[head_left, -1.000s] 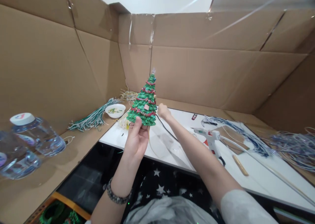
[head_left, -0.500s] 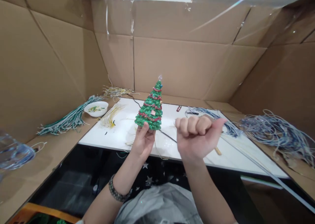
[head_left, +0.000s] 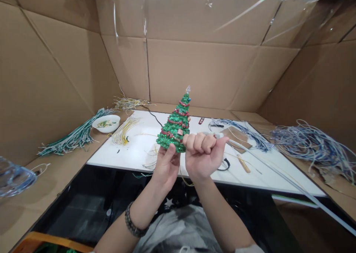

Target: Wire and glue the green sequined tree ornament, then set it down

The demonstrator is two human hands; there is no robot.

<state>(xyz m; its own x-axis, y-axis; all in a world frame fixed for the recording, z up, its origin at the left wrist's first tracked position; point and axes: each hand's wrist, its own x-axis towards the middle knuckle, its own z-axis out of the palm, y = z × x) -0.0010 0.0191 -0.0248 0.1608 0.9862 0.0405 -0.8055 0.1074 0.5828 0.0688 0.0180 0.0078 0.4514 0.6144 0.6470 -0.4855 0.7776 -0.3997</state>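
A small Christmas tree [head_left: 174, 125], glittery green with red garlands, small ornaments and a clear tip, stands slightly tilted in my left hand [head_left: 167, 167]. The fingers of that hand grip its base from below, thumb in front. A thin yellowish wire [head_left: 184, 177] hangs beneath the base. My right hand [head_left: 204, 156] is a fist with the palm side toward me and the thumb sticking out to the right. Its curled fingers meet or overlap the tree's lower right edge; whether they touch cannot be told. Nothing shows inside the fist.
Cardboard walls [head_left: 194, 71] surround the white work surface [head_left: 111, 158]. Left are green-white wires [head_left: 75, 136], yellow wires [head_left: 124, 130] and a white bowl [head_left: 106, 124]. Right are blue-white wires [head_left: 311, 143], a wooden-handled tool [head_left: 243, 164] and a long pale tube [head_left: 278, 171]. A clear plastic item [head_left: 16, 177] sits far left.
My right fist has moved left, up against the tree's lower right side in view. The tree and my left hand have shifted slightly right. The tool and tube on the right are less covered now.
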